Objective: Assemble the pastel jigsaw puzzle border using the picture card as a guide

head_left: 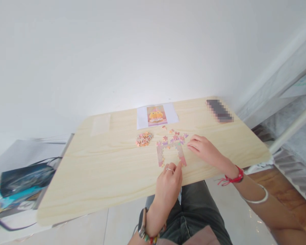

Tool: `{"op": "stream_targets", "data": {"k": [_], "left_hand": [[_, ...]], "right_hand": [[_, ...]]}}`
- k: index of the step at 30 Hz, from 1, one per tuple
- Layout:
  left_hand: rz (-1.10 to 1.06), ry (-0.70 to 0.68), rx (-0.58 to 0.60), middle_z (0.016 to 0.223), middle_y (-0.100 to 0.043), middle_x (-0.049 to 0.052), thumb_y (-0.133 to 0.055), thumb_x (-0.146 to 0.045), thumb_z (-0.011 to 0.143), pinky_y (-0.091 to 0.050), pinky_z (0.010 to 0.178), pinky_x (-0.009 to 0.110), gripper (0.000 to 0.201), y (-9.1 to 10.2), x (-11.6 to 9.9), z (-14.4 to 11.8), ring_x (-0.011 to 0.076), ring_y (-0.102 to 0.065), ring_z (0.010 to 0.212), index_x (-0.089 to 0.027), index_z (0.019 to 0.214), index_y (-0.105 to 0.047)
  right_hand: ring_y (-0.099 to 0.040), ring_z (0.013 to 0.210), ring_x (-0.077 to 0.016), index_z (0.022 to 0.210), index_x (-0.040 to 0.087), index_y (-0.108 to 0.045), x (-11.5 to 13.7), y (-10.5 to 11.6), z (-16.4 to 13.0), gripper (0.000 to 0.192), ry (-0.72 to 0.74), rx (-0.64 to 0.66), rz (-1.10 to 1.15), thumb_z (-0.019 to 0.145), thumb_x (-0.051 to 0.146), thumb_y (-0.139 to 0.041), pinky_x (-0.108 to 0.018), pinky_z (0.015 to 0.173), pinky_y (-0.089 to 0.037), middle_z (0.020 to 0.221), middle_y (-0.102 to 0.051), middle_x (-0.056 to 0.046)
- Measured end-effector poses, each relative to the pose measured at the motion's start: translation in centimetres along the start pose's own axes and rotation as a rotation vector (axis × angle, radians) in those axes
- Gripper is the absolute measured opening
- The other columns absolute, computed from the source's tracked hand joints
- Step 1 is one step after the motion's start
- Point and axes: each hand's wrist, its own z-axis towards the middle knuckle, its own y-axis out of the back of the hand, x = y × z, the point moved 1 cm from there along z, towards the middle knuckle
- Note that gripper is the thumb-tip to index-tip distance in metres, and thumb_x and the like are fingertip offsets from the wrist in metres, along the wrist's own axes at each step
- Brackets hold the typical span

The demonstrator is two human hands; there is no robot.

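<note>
Wide pale table [104,163] before me, printed sheet [172,113] at its far edge. My left hand [169,183], fingers curled, sits at the near end of a three-sided puzzle border [159,156]; my right hand [205,149], fingertips drawn together, is just right of it. Gripping anything? Too small to tell! Piled pieces [143,139] lie left, loose pieces [177,137] just beyond.

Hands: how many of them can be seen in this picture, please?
2. The left hand is at the near side of the unfinished puzzle; the right hand is just right of the loose pieces.
</note>
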Motion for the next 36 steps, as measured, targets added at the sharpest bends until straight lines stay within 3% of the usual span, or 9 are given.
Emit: {"op": "stream_targets", "data": {"k": [5, 11, 19, 24, 27, 31, 36], "left_hand": [[-0.002, 0.017, -0.071, 0.080, -0.056, 0.004, -0.038, -0.017, 0.088, -0.050, 0.063, 0.027, 0.025, 0.4, 1.6, -0.1, 0.0167, -0.057, 0.075, -0.019, 0.110, -0.051], [-0.030, 0.049, -0.150, 0.081, -0.057, 0.005, -0.035, -0.018, 0.089, -0.051, 0.062, 0.027, 0.024, 1.1, 2.9, -0.1, 0.0164, -0.058, 0.075, -0.019, 0.106, -0.053], [-0.040, 0.100, -0.185, 0.079, -0.057, 0.004, -0.035, -0.020, 0.090, -0.049, 0.059, 0.025, 0.024, 1.3, 3.8, -0.5, 0.0149, -0.058, 0.072, -0.021, 0.104, -0.054], [-0.045, 0.111, -0.207, 0.079, -0.057, 0.004, -0.034, -0.020, 0.090, -0.049, 0.058, 0.024, 0.025, 1.4, 4.2, -0.6, 0.0150, -0.058, 0.072, -0.021, 0.104, -0.055], [-0.059, 0.123, -0.202, 0.079, -0.057, 0.004, -0.035, -0.020, 0.090, -0.048, 0.058, 0.024, 0.025, 1.5, 4.2, -0.7, 0.0151, -0.058, 0.072, -0.020, 0.103, -0.055], [-0.066, 0.143, -0.180, 0.078, -0.057, 0.004, -0.036, -0.019, 0.089, -0.048, 0.059, 0.024, 0.026, 1.7, 4.3, -0.9, 0.0155, -0.058, 0.073, -0.019, 0.105, -0.056], [-0.074, 0.186, -0.160, 0.077, -0.056, 0.004, -0.036, -0.022, 0.090, -0.047, 0.061, 0.025, 0.026, 1.8, 4.5, -1.3, 0.0154, -0.057, 0.072, -0.021, 0.105, -0.057]], "right_hand": [[-0.055, 0.076, -0.0151, 0.085, 0.017, -0.063, -1.6, -0.9, 3.2, 0.012, -0.025, 0.048, -0.012, 0.083, 0.020, -0.051, -0.029, 0.071, -0.043, 0.084, -0.056, -0.004], [-0.054, 0.074, -0.0130, 0.085, 0.016, -0.063, -1.2, -2.6, 6.1, 0.009, -0.014, 0.141, 0.013, 0.079, 0.019, -0.057, -0.026, 0.071, -0.042, 0.087, -0.053, -0.004], [-0.053, 0.070, -0.0123, 0.072, 0.016, -0.061, -1.9, -3.0, 7.0, 0.009, -0.008, 0.173, 0.044, 0.076, 0.023, -0.062, -0.026, 0.068, -0.042, 0.084, -0.052, -0.002], [-0.054, 0.080, -0.0137, 0.092, 0.018, -0.062, -3.6, -2.9, 8.5, 0.016, 0.014, 0.110, 0.078, 0.079, 0.012, -0.054, -0.026, 0.074, -0.042, 0.090, -0.052, -0.004], [-0.054, 0.078, -0.0136, 0.095, 0.017, -0.062, -4.1, -3.5, 9.7, 0.021, 0.013, 0.181, 0.055, 0.076, 0.010, -0.055, -0.025, 0.071, -0.042, 0.093, -0.052, -0.005], [-0.054, 0.074, -0.0126, 0.083, 0.016, -0.062, -3.9, -3.9, 11.0, 0.011, 0.047, 0.289, -0.016, 0.077, 0.010, -0.054, -0.024, 0.069, -0.041, 0.090, -0.052, -0.005], [-0.054, 0.077, -0.0157, 0.081, 0.014, -0.059, -2.5, -2.6, 10.5, 0.005, 0.086, 0.283, -0.181, 0.081, 0.014, -0.054, -0.027, 0.069, -0.040, 0.090, -0.053, -0.006]]}}
